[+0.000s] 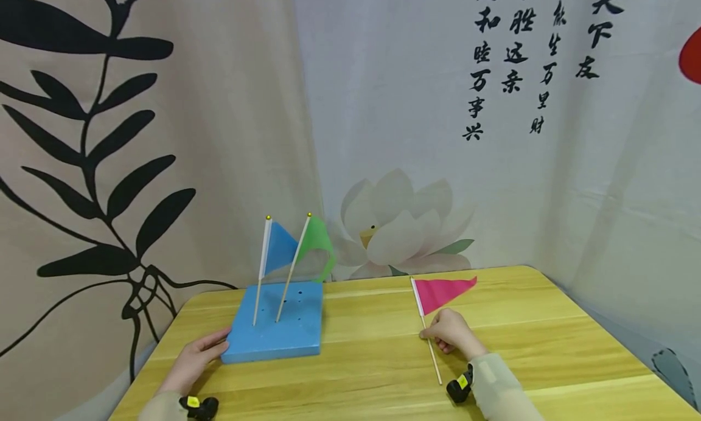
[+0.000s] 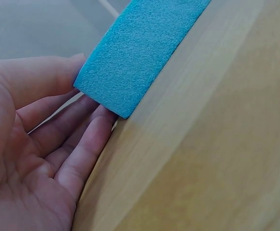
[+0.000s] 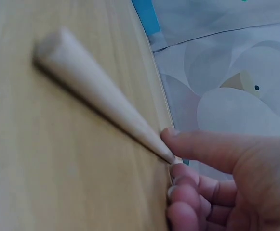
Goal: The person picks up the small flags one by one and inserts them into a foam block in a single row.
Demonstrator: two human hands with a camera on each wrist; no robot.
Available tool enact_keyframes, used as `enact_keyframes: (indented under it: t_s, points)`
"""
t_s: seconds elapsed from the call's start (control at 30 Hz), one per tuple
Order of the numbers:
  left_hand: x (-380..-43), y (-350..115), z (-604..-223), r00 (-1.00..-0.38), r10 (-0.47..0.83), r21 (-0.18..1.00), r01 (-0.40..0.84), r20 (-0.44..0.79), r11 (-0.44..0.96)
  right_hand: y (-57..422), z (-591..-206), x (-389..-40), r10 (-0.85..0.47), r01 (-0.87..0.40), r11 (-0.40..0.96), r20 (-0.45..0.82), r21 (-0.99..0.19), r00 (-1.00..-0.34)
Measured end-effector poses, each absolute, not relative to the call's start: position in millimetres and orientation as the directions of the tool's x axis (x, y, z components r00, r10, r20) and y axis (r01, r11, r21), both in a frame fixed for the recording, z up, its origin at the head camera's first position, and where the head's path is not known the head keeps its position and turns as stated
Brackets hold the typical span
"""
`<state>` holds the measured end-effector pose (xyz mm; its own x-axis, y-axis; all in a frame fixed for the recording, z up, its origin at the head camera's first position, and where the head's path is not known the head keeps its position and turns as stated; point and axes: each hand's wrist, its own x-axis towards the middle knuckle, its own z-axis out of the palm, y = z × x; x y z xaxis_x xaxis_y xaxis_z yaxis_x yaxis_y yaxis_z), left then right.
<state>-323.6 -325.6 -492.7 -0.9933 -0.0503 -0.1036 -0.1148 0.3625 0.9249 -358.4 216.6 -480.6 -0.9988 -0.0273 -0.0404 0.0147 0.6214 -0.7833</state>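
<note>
Touches with the left hand (image 1: 191,361), using loosely extended fingers (image 2: 84,149), the left side of a blue block (image 1: 301,333) set on the left part of the wooden table (image 1: 372,323) and bearing in its top a blue flag (image 1: 278,249), nearly upright, then, just to the right, a green flag (image 1: 314,235), tilted further rightward; shows more small holes (image 1: 300,292) near their sticks; well right of the block, pinches the stick of a pink flag (image 1: 440,292) narrowly between thumb and fingers of the right hand (image 1: 451,331).

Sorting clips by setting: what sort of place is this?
Probably an indoor tabletop recording spot: a wood-look table backed by a printed cloth, plus a black device worn at one wrist.
</note>
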Motion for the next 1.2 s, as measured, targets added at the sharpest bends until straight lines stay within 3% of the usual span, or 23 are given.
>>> enact_keyframes:
  t_s: [0.77, 0.97, 1.2]
  points:
    - [-323, -326, -491, -0.994, -0.037, 0.931, -0.111, -0.105, 0.347, 215, -470, -352, 0.022, -0.005, 0.634, 0.024, -0.773, -0.999]
    - [-323, -325, -491, -0.994, -0.043, 0.926, -0.109, -0.101, 0.361, 220, -466, -351, 0.000, 0.030, 0.440, -0.034, -0.898, -0.999]
    - [-323, -324, -491, -0.994, -0.046, 0.922, -0.109, -0.099, 0.372, 236, -473, -361, -0.148, 0.101, 0.228, -0.136, -0.968, -0.980]
